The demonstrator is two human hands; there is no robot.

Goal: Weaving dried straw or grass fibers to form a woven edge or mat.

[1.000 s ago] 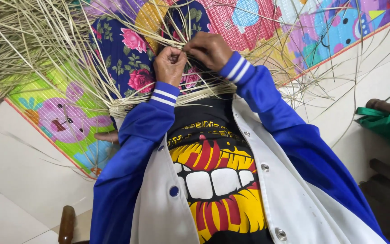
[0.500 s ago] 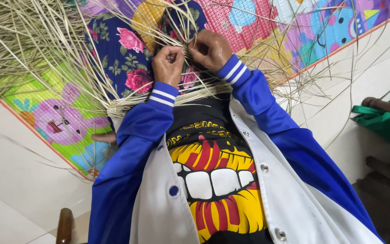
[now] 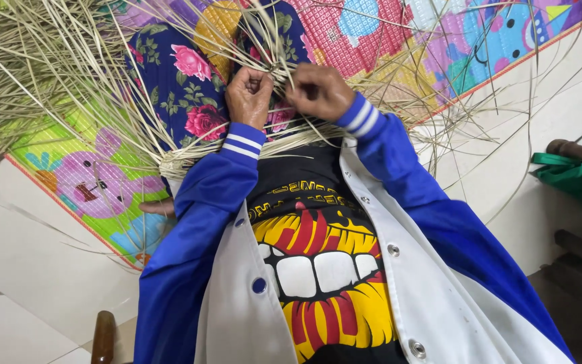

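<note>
Pale straw strips (image 3: 69,74) spread over the floral lap; left hand (image 3: 249,96) and right hand (image 3: 319,91) fingers pinch strands tight.

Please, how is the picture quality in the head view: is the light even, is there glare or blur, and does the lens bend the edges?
Head view: light is soft and even, with faint shadows only. The floor looks bright but shows no strong glare. The left hand, right hand and straw are fairly sharp, with no clear motion blur. The wide lens stretches the jacket near the bottom edge.
</note>
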